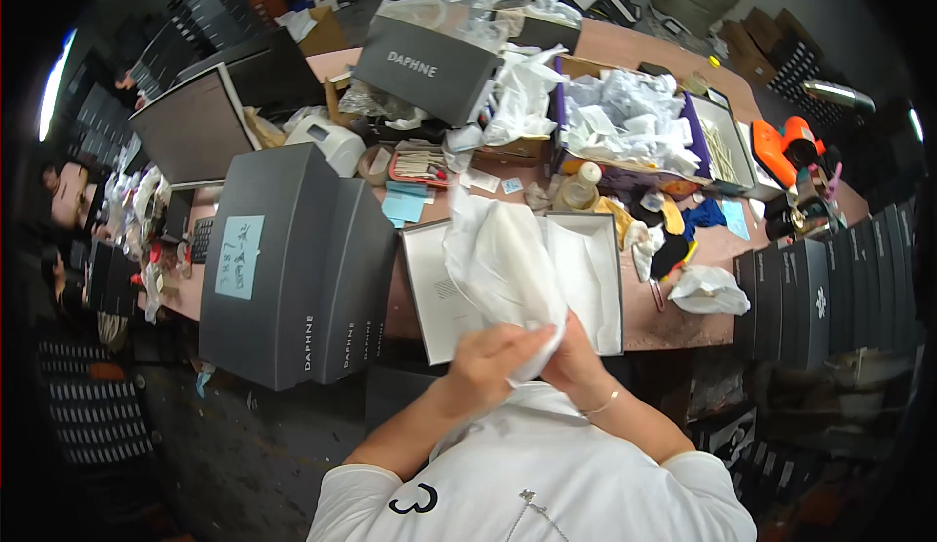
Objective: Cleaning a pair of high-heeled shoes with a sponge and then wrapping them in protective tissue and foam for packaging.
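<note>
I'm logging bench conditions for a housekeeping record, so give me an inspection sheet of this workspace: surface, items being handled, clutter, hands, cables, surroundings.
Surface: pinkish table, largely covered.
Items handled: white paper bundle, contents hidden, above an open box with a pale interior.
Clutter: crumpled cloths, a whitish plastic bag, blue slips, and a purple box heaped with crumpled white wrapping.
Hands: left hand and right hand both grip the near end of the bundle.
Cables: nothing seen.
Surroundings: large dark boxes at left, a row of dark boxes at right, a monitor at far left.
</note>
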The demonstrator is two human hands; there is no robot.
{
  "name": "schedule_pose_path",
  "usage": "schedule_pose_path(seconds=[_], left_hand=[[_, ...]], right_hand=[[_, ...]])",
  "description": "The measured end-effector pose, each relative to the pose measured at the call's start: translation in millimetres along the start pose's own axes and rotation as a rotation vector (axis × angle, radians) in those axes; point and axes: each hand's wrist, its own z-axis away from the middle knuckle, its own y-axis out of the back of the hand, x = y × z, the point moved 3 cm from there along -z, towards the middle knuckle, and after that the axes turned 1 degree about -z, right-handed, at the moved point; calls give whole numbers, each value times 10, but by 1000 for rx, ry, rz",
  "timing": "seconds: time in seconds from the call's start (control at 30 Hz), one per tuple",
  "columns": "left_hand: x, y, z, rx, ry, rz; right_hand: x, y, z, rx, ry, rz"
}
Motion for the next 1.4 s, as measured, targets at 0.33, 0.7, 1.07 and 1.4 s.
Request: schedule_pose_path(seconds=[0.33,0.7,1.07,1.4], left_hand=[[-37,-539,349,-263,129,178],[-566,-445,696,476,1325,1147],[-337,-1359,120,-383,786,660],[-1567,-3161,869,-406,1885,1262]], right_hand=[[-15,135,-265,10,117,47],[468,337,-262,-44,653,1460],[-764,939,438,290,615,62],[-934,2194,1149,636,563,-20]])
